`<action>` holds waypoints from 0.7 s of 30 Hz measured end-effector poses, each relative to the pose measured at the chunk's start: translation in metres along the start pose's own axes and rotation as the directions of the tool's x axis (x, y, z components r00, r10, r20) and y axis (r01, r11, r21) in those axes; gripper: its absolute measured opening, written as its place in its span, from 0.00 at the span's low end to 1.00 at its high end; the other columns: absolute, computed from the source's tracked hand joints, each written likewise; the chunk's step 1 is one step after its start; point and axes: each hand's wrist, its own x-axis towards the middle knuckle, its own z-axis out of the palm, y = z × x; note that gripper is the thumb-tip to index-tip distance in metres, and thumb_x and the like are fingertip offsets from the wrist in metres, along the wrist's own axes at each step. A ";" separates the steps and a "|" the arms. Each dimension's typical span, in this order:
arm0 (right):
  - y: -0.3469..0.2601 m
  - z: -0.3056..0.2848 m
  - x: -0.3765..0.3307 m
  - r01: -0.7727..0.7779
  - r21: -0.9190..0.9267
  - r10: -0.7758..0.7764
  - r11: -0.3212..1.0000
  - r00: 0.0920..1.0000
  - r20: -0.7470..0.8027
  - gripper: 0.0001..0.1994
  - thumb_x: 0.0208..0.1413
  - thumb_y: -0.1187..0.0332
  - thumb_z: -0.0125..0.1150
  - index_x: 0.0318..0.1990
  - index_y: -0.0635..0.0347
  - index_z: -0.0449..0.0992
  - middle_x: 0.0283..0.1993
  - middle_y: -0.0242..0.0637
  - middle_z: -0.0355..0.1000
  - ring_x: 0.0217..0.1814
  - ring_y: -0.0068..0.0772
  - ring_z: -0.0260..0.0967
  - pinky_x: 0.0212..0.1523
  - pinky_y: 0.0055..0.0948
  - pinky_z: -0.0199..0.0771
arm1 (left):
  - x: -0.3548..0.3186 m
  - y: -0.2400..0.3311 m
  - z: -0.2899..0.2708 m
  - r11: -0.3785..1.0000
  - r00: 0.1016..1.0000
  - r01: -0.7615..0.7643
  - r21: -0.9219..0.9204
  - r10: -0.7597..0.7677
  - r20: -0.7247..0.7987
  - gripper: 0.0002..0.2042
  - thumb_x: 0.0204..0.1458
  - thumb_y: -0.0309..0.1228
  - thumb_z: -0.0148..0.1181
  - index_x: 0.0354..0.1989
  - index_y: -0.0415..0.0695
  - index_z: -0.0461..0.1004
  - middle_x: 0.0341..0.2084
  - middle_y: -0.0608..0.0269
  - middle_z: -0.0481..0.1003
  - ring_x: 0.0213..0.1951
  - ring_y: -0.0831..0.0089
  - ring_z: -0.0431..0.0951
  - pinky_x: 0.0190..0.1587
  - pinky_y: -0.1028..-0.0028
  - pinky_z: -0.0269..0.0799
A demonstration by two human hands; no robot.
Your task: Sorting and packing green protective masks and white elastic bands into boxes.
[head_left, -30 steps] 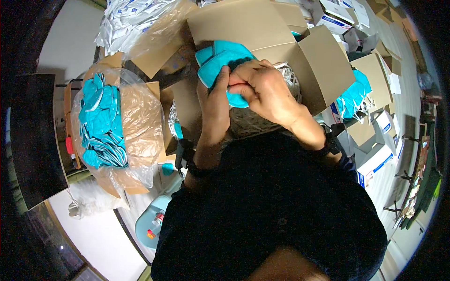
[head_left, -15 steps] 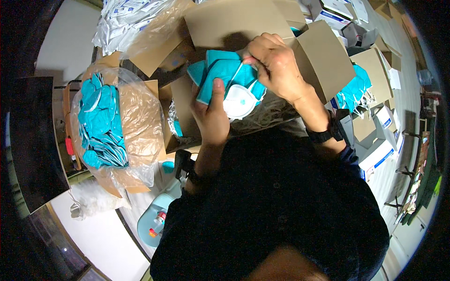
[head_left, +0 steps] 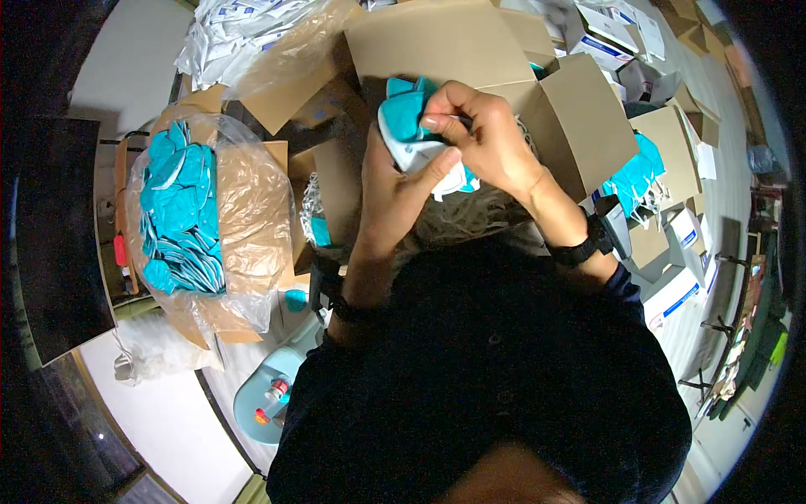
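My left hand (head_left: 393, 189) is closed round a small bunch of teal-and-white face masks (head_left: 403, 116), its thumb lying across a white inner side. Thumb and forefinger of my right hand (head_left: 494, 143) pinch together at the right edge of those masks. Whether they grip a mask's edge or a thin strap is hard to make out. Below both hands, a mass of pale straps (head_left: 466, 220) lies inside an open cardboard box (head_left: 437, 46).
To the left stands a plastic-lined box (head_left: 252, 223) filled with teal masks (head_left: 178, 210). White packets (head_left: 231, 42) are heaped at the far left. More masks (head_left: 638, 172) hang by another carton at the right. A light-blue tub (head_left: 269, 361) holds a bottle.
The masks have turned in my left hand, showing more white inner side. My right hand has moved slightly lower, its fingers still pinched at the masks.
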 end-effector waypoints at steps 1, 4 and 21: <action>0.003 -0.001 0.001 -0.041 0.060 0.041 0.997 0.999 -0.005 0.04 0.56 0.75 0.62 0.34 0.65 0.74 0.29 0.30 0.71 0.33 0.17 0.64 0.36 0.21 0.67 | -0.001 -0.005 -0.002 0.999 1.000 0.010 0.032 -0.010 0.014 0.16 0.50 0.26 0.64 0.45 0.37 0.68 0.38 0.65 0.73 0.39 0.77 0.73 0.43 0.75 0.70; 0.005 -0.006 0.000 -0.018 0.069 0.021 0.997 0.999 -0.038 0.04 0.55 0.74 0.62 0.34 0.65 0.75 0.28 0.35 0.74 0.31 0.22 0.68 0.34 0.24 0.70 | 0.000 -0.001 -0.010 0.991 0.980 0.125 -0.046 -0.116 0.163 0.20 0.48 0.22 0.63 0.49 0.37 0.66 0.36 0.64 0.73 0.40 0.78 0.73 0.43 0.75 0.70; 0.024 -0.024 0.021 0.094 -0.395 -0.202 0.914 0.949 -0.241 0.05 0.48 0.76 0.64 0.27 0.62 0.72 0.25 0.45 0.72 0.27 0.43 0.72 0.29 0.36 0.70 | -0.025 -0.025 0.008 0.961 0.979 0.110 0.252 -0.149 0.140 0.09 0.60 0.31 0.56 0.32 0.36 0.72 0.16 0.66 0.64 0.22 0.82 0.58 0.24 0.74 0.60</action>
